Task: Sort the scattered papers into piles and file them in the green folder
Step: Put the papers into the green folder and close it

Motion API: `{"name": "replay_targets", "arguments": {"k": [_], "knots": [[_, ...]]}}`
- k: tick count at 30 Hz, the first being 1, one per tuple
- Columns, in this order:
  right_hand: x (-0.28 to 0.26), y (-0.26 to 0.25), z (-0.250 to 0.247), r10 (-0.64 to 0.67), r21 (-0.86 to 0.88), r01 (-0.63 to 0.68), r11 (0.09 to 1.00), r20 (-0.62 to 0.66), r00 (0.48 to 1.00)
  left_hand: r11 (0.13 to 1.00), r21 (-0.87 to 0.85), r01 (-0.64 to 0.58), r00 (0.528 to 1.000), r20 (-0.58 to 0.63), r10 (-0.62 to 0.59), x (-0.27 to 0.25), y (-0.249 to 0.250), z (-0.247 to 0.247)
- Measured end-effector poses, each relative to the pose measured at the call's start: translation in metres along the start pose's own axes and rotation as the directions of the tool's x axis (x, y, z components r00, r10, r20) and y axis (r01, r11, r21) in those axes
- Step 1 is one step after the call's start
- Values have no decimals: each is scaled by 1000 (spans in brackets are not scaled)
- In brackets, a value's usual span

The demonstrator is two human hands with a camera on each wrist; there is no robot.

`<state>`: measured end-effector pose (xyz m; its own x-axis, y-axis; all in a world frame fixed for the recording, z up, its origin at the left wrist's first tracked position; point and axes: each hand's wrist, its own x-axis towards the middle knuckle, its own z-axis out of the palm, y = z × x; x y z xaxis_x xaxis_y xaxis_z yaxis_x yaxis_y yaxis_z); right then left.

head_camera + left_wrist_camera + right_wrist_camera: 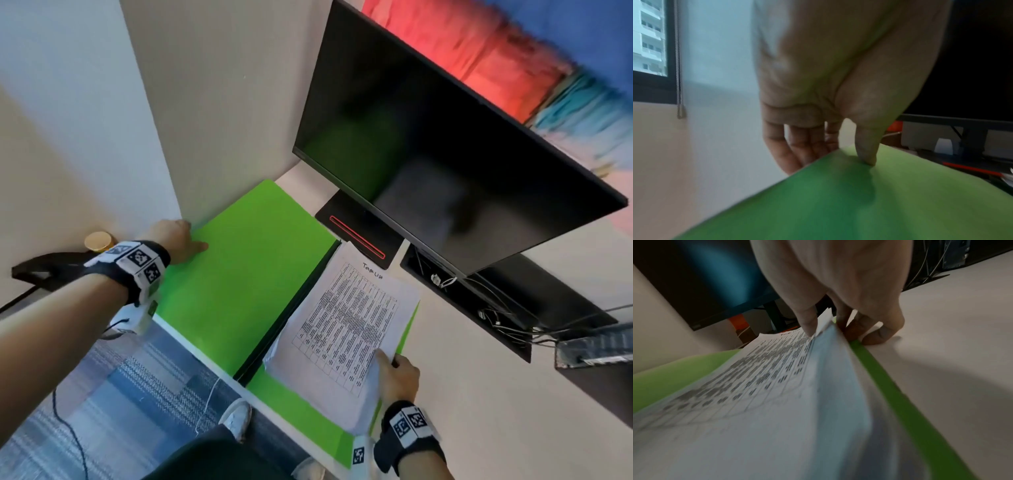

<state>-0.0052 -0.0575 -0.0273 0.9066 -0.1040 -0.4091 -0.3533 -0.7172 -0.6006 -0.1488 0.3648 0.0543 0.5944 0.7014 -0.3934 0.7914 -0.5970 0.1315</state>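
The green folder (250, 274) lies open on the white desk, spine running diagonally. My left hand (178, 240) holds the left cover's (838, 203) far edge, thumb on top and fingers (797, 151) underneath, lifting it. A stack of white papers (346, 325), topped by a printed table headed "Task List", rests on the right cover (298, 407). My right hand (397, 373) pinches the stack's (777, 394) right edge, thumb on top and fingers beneath, next to the green rim (890, 386).
A black monitor (445, 164) on a stand (359, 236) rises behind the folder. A dark cable tray (496, 308) with wires sits to the right. A wall (102, 120) closes the left side, with a round tan lid (97, 241) beside it. Carpet and shoes show below the desk edge.
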Motion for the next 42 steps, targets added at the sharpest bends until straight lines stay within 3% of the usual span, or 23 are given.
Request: {"name": "replay_targets", "arguments": {"k": [4, 6, 8, 12, 15, 18, 20, 24, 29, 34, 38, 42], "knots": [[13, -7, -28, 71, 3, -71, 997, 42, 997, 948, -274, -159, 987, -54, 150, -15, 1, -29], [23, -1, -39, 80, 37, -82, 996, 53, 995, 857, -471, -208, 972, 1, 237, -36, 10, -44], [30, 9, -48, 72, 33, -75, 997, 96, 993, 805, -563, -186, 950, 105, 293, -62, 26, -51], [33, 32, -72, 65, 51, -74, 996, 151, 986, 820, -511, -259, 901, 177, 395, -108, 70, -55], [34, 54, -87, 63, 92, -82, 992, 193, 979, 830, -387, -401, 864, 143, 483, -142, 119, -63], [33, 70, -99, 67, 225, -131, 965, 274, 960, 804, -234, -546, 793, 164, 587, -178, 177, -65], [31, 76, -105, 49, 313, -157, 937, 329, 943, 780, -140, -610, 750, 216, 626, -198, 216, -56], [28, 88, -114, 11, 399, -170, 901, 370, 929, 761, -69, -645, 712, 307, 631, -215, 283, -6], [17, 108, -136, 42, 433, -225, 873, 392, 919, 835, 38, -549, 824, 189, 534, -229, 346, 97], [15, 137, -160, 65, 353, -224, 909, 409, 910, 912, 33, -410, 895, 209, 395, -225, 359, 196], [19, 155, -165, 56, 303, -185, 935, 390, 919, 931, 47, -363, 924, 143, 354, -223, 354, 224], [23, 152, -156, 39, 271, -153, 950, 384, 922, 951, 0, -308, 946, 105, 306, -211, 338, 217]]}}
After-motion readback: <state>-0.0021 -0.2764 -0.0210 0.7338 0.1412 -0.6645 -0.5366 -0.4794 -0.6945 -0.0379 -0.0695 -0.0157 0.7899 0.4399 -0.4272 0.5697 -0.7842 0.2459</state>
